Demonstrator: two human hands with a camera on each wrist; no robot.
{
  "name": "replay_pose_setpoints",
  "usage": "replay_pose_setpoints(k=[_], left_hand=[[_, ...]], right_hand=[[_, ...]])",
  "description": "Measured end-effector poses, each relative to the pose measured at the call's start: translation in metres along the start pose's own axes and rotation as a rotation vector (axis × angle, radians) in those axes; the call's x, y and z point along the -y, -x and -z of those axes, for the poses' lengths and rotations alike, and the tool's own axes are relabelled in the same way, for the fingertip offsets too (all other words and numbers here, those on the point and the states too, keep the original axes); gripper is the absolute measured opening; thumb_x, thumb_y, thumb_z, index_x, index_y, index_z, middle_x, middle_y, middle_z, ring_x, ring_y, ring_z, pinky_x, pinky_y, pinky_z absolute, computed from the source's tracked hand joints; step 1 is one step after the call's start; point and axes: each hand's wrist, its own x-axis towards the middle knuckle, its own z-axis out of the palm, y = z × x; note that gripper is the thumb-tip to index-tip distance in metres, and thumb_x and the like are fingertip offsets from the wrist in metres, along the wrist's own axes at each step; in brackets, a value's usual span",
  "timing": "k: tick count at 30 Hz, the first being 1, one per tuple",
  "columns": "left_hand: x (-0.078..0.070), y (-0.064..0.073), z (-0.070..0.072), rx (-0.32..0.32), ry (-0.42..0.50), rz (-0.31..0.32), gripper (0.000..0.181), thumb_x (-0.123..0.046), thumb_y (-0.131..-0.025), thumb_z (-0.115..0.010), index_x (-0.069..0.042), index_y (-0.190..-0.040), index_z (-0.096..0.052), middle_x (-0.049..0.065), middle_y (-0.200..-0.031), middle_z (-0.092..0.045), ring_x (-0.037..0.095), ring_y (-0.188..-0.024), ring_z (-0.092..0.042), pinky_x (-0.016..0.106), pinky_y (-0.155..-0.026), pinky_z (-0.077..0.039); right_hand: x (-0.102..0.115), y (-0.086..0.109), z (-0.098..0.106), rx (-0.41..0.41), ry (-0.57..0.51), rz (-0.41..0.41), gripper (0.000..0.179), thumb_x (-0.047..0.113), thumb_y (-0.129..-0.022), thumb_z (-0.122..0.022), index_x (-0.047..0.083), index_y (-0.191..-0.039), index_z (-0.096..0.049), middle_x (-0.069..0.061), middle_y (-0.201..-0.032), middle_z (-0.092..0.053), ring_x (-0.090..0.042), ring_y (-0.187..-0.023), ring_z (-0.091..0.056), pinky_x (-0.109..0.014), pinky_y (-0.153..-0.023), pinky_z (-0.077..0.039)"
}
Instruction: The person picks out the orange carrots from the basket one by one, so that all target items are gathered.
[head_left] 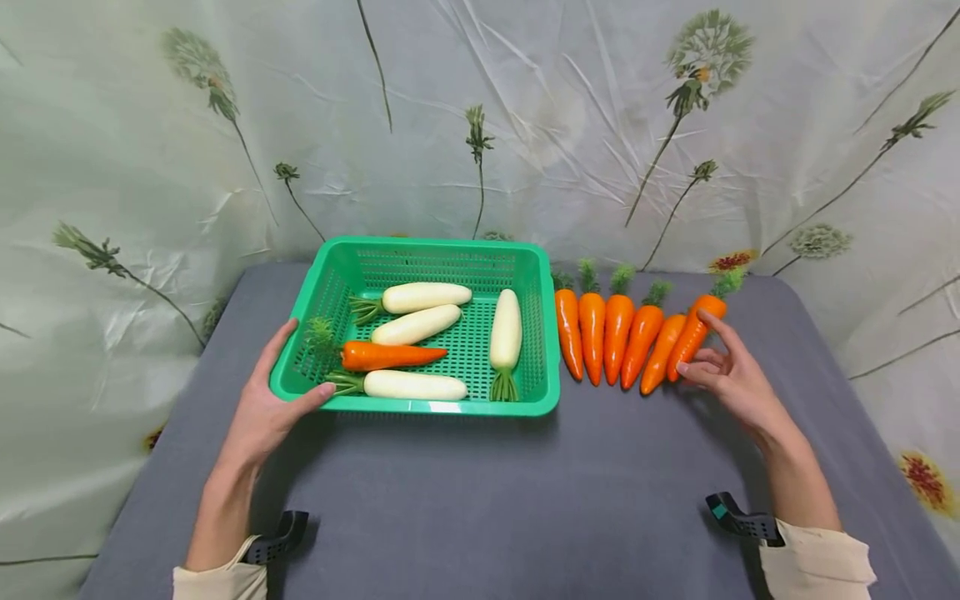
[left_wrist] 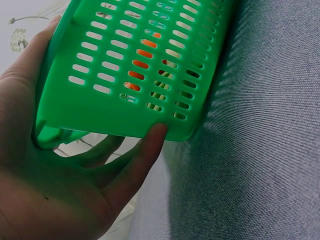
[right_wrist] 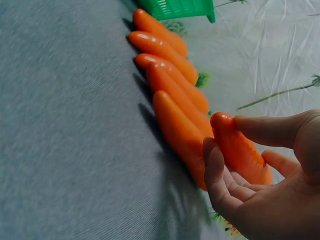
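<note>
My left hand grips the left end of a green plastic basket, its thumb over the near rim. In the left wrist view, fingers reach around the slotted outer wall. Inside lie several white radishes, some with green stems, and one carrot with a leafy top. At the right, my right hand pinches a carrot between thumb and fingers, its green top pointing to the back. That carrot overlaps its neighbour in the right wrist view.
Several more carrots lie side by side right of the basket, tops toward the back. A grey cloth covers the table. Behind it hangs a pale sheet printed with dandelions. Black wrist bands sit on both forearms.
</note>
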Motion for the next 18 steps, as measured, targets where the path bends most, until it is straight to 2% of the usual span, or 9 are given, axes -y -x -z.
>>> replay_pose_setpoints(k=[8,15,18], left_hand=[[-0.001,-0.001,0.001,0.003,-0.007,0.01,0.102,-0.022,-0.091,-0.081,-0.049,-0.164,-0.014,0.016,-0.161,-0.035,0.003,-0.112,-0.051,0.009,-0.087,-0.043],[-0.001,0.001,0.001,-0.003,-0.009,0.02,0.102,-0.023,-0.091,-0.081,-0.049,-0.164,-0.015,0.016,-0.16,-0.037,0.002,-0.11,-0.052,0.009,-0.086,-0.044],[-0.001,0.001,0.001,-0.001,-0.006,0.02,0.102,-0.023,-0.091,-0.081,-0.05,-0.164,-0.015,0.016,-0.159,-0.038,0.002,-0.108,-0.053,0.009,-0.086,-0.044]], right_hand=[[-0.006,0.001,-0.001,-0.04,0.189,-0.056,0.093,0.01,-0.102,-0.067,0.016,-0.169,-0.004,0.016,-0.1,-0.065,-0.001,-0.089,-0.067,-0.024,-0.077,-0.06],[-0.009,0.001,0.0,-0.018,0.244,-0.103,0.095,0.017,-0.103,-0.065,0.01,-0.168,0.004,0.001,-0.103,-0.062,-0.001,-0.088,-0.067,-0.026,-0.076,-0.061],[-0.012,0.001,-0.001,-0.002,0.261,-0.128,0.094,0.016,-0.104,-0.064,0.007,-0.167,0.006,-0.002,-0.101,-0.062,-0.003,-0.084,-0.067,-0.026,-0.075,-0.06]])
